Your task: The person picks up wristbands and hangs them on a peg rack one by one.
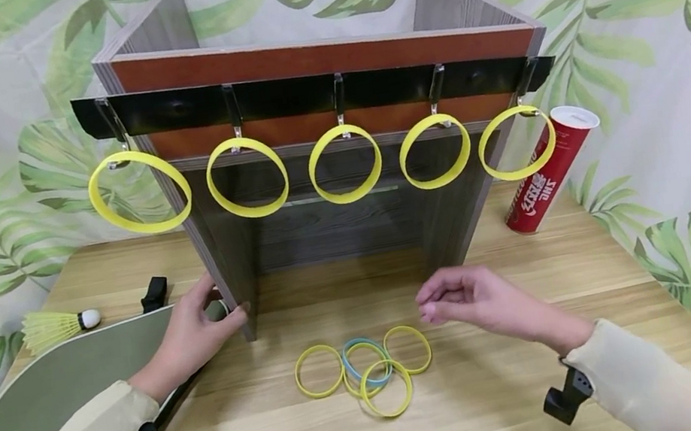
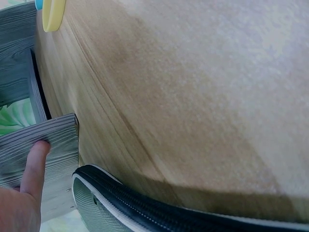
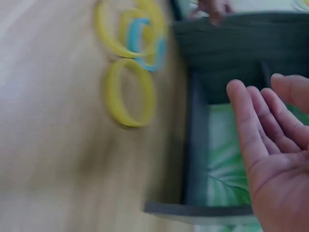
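At the stand's left side panel [image 1: 220,267], the left hand [image 1: 191,340] holds the lower front edge; in the left wrist view a straight digit of that hand [image 2: 31,188] lies against the grey wood [image 2: 55,154]. The right hand [image 1: 480,303] is raised near the right panel, loosely bent and empty; the right wrist view shows its palm [image 3: 285,179] and fingers. Between the hands, several yellow rings [image 1: 390,414] and a blue ring [image 1: 347,356] lie partly overlapping on the table. Above, several yellow rings [image 1: 145,228] hang from hooks on a black bar [image 1: 284,96].
On the left lie a grey-green racket case [image 1: 78,382], a yellow shuttlecock [image 1: 55,327] and a black strap-like item [image 1: 155,293]. A red tube with a white lid [image 1: 541,179] stands right of the stand. Leaf-patterned cloth [image 1: 665,116] covers the background.
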Action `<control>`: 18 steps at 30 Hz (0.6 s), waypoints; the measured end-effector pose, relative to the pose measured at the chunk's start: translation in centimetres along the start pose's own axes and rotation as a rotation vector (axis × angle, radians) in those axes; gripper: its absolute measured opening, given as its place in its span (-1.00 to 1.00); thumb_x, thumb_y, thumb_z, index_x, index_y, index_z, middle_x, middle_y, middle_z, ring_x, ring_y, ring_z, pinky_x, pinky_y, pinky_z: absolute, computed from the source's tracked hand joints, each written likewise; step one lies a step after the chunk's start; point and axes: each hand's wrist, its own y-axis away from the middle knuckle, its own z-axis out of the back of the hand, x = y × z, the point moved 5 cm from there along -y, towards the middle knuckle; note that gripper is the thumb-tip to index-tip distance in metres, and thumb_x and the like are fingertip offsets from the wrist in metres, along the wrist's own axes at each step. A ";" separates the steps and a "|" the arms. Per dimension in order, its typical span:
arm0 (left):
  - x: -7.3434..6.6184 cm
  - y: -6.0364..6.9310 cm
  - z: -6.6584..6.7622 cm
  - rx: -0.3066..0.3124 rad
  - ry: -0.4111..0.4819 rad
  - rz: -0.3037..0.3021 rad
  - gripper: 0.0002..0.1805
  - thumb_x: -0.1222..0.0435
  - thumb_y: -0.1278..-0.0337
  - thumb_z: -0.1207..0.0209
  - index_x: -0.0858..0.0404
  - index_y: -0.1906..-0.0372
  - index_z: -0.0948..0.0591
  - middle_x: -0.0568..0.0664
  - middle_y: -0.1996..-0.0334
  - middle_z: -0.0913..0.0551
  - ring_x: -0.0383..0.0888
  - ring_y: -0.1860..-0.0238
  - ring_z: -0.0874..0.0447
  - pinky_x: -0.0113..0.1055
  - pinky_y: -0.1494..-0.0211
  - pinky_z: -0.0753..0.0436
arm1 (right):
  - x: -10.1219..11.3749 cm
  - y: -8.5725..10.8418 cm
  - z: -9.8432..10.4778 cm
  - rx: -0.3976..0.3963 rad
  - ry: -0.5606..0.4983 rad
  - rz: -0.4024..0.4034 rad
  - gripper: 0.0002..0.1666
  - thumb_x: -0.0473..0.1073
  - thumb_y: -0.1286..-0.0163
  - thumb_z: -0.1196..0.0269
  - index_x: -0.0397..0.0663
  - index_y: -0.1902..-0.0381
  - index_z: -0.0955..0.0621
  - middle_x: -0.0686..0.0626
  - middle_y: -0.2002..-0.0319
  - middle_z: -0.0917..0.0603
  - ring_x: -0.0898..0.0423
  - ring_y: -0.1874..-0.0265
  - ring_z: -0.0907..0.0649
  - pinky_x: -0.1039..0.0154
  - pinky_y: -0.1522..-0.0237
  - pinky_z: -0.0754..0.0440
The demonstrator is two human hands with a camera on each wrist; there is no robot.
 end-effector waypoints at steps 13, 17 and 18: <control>0.1 0.0 0.0 0.004 0.005 0.010 -0.46 0.45 -0.18 -0.31 0.27 -0.30 -0.55 0.21 -0.15 -0.72 -0.05 0.00 -0.69 -0.54 0.02 -0.59 | -4.0 -1.2 -5.0 0.089 0.222 0.032 -0.80 -0.22 -0.46 -0.35 -0.27 0.09 -0.72 -0.12 0.21 -0.80 0.38 0.24 -0.67 0.39 0.14 -0.70; 0.0 0.0 0.0 0.010 0.012 0.015 -0.44 0.44 -0.20 -0.31 0.26 -0.33 -0.54 0.22 -0.19 -0.70 0.00 -0.03 -0.69 -0.53 -0.03 -0.59 | -4.0 -1.4 -5.9 0.108 0.265 0.058 -0.87 -0.27 -0.44 -0.35 -0.24 0.12 -0.72 -0.08 0.24 -0.80 0.41 0.26 -0.65 0.40 0.16 -0.70; 0.0 0.1 0.1 0.014 0.016 0.019 -0.43 0.44 -0.20 -0.31 0.26 -0.34 -0.53 0.22 -0.21 -0.70 0.03 -0.05 -0.69 -0.53 -0.04 -0.59 | -4.1 -1.5 -6.1 0.111 0.273 0.062 -0.88 -0.29 -0.44 -0.35 -0.24 0.13 -0.72 -0.07 0.25 -0.79 0.41 0.27 -0.65 0.40 0.16 -0.70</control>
